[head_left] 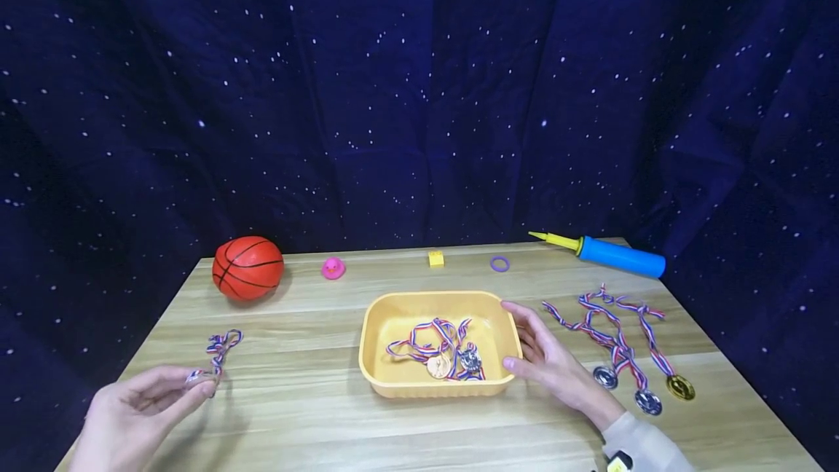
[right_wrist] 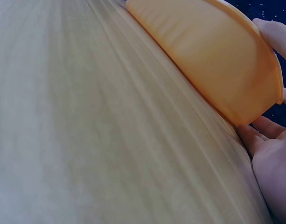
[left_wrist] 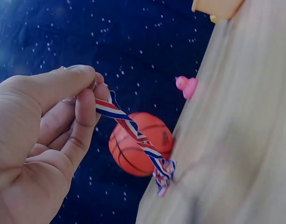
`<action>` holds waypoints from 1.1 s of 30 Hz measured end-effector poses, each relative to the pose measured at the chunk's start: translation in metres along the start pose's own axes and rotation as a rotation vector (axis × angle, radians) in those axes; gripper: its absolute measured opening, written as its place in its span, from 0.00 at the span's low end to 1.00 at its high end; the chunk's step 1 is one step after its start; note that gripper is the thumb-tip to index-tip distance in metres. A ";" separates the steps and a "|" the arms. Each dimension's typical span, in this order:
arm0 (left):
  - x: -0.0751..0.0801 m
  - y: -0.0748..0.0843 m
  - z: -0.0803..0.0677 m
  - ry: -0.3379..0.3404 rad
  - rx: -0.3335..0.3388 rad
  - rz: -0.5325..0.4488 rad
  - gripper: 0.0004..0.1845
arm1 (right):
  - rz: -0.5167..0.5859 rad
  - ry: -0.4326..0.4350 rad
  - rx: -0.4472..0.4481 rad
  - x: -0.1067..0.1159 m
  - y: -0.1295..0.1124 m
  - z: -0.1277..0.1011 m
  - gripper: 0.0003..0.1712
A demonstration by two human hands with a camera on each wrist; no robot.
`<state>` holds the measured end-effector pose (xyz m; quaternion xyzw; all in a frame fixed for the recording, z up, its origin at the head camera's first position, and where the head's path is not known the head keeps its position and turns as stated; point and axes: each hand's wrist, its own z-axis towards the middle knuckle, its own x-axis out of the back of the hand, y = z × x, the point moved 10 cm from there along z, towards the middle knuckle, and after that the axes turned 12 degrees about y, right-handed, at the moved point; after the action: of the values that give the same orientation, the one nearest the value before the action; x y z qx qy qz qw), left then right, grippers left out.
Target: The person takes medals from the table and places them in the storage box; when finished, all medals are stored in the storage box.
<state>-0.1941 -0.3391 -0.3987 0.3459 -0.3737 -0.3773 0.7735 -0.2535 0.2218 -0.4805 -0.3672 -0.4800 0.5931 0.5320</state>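
Pinching medal (head_left: 199, 377) in left hand (head_left: 134, 414) fingers, ribbon (head_left: 223, 347) trailing away toward basketball (head_left: 247, 268)

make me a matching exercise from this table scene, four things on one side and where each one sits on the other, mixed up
Things:
1. orange rubber basketball
2. blue and yellow plastic hand pump
3. bronze medal on a striped ribbon
4. gold medal on a striped ribbon

Places:
A. inside the yellow plastic tray
B. far right corner of the wooden table
C. far left corner of the table
D. flat on the table, right of the tray

Pairs: 1-C, 2-B, 3-A, 4-D
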 end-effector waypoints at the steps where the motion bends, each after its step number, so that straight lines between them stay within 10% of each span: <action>1: -0.002 0.004 0.002 -0.006 -0.017 0.024 0.11 | 0.001 -0.001 0.004 0.000 0.000 0.000 0.49; 18: -0.043 0.043 0.036 -0.075 0.025 -0.020 0.16 | -0.007 0.015 -0.038 0.004 0.001 0.000 0.50; 33: -0.058 0.096 0.068 -0.019 -0.118 -0.036 0.14 | -0.001 0.003 -0.008 0.002 0.000 0.000 0.50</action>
<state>-0.2450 -0.2615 -0.3064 0.3028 -0.3518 -0.4157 0.7821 -0.2535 0.2235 -0.4807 -0.3698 -0.4817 0.5905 0.5315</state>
